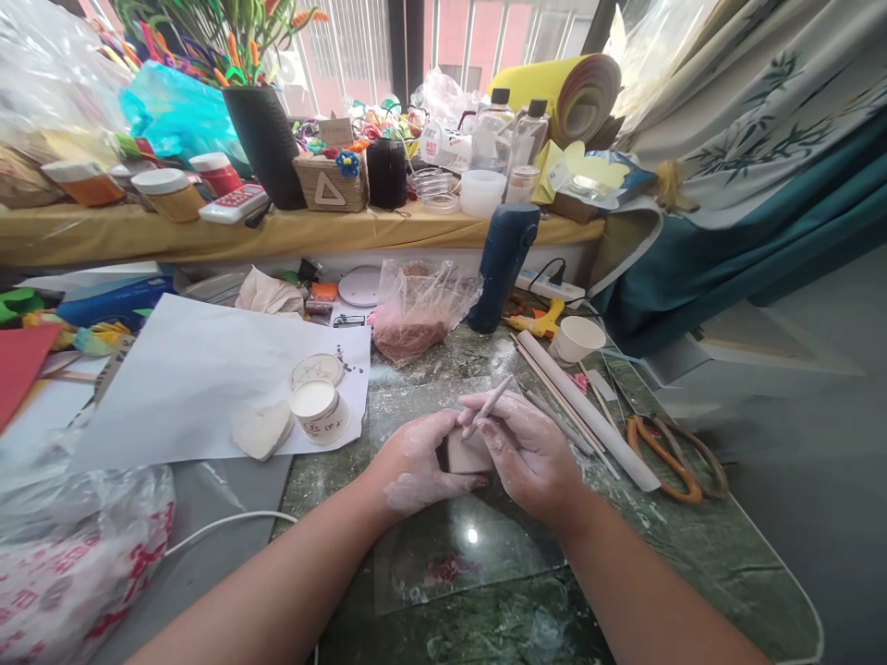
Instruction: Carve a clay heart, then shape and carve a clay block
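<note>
My left hand [420, 464] is closed around a small pale clay-like block [468, 454], holding it at its side and lower edge. In my right hand [533, 453] a thin whitish stick-like tool [488, 406] is pinched like a pencil, its lower end at the top of the block. White powder coats both hands. Below them lies a clear sheet [478, 545] dusted with powder, with reddish crumbs [450, 568] near its front. My fingers partly hide the block, so its full shape does not show.
Left of my hands, a paper cup of white powder [315, 399] and a flat pale piece [261, 430] sit on white paper [200, 369]. Behind are a bag of brown material [412, 332] and a blue bottle [504, 268]. To the right lie a white roller [589, 411], thin sticks and scissors [665, 457].
</note>
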A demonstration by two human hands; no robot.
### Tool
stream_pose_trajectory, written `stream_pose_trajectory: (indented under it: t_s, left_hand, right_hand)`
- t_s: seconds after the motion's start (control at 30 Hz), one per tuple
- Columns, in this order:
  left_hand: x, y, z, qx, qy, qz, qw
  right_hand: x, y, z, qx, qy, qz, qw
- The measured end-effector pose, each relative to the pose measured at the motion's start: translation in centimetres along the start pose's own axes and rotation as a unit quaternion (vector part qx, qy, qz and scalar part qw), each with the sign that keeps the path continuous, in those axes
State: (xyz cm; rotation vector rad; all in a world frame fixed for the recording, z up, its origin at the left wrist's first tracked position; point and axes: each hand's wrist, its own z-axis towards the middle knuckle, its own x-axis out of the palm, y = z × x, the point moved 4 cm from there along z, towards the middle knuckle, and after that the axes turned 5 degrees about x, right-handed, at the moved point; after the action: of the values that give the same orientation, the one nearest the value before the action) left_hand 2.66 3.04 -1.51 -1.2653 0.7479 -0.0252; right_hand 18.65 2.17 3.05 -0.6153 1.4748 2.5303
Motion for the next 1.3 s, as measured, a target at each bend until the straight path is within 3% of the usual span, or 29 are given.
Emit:
stream_pose_trajectory:
  t_s: [0.4,0.57,0.7,0.93,1.0,1.17,1.3]
  left_hand:
    - [0.1,0.0,0.0,-0.001,-0.004,-0.005,1.0]
    - [-0.1,-0.4,0.1,0.028,-0.014,-0.024,0.999]
    - [0.0,-0.1,0.0,0.014,-0.005,-0.015,1.0]
    - [0.1,0.2,0.0,-0.005,-0.003,-0.011,1.0]
    - [0.1,0.0,0.1,-0.002,-0.003,-0.017,1.0]
    - [0.0,-0.1,0.1,0.026,-0.011,-0.037,0.999]
    - [0.0,0.4,0.1,0.018,-0.004,-0.027,0.999]
  right_hand:
    - [0.1,-0.3,0.0,0.007,-0.005,0.002,1.0]
    - [0.1,0.4,0.4,-0.012,0.04,0.0,0.999]
    - [0.2,0.6,0.8,-0.013,0.057,-0.006,0.998]
    - [0.5,-0.5,0.6,0.052,0.016,-0.018,0.998]
    - [0.5,-0.6,0.4,0.067,0.036,-0.009,0.997]
    - [-0.2,0.3,0.5,0.024,0.098,0.025,0.995]
    - [-0.5,0.3,1.1,0.035,0.089,0.033,0.995]
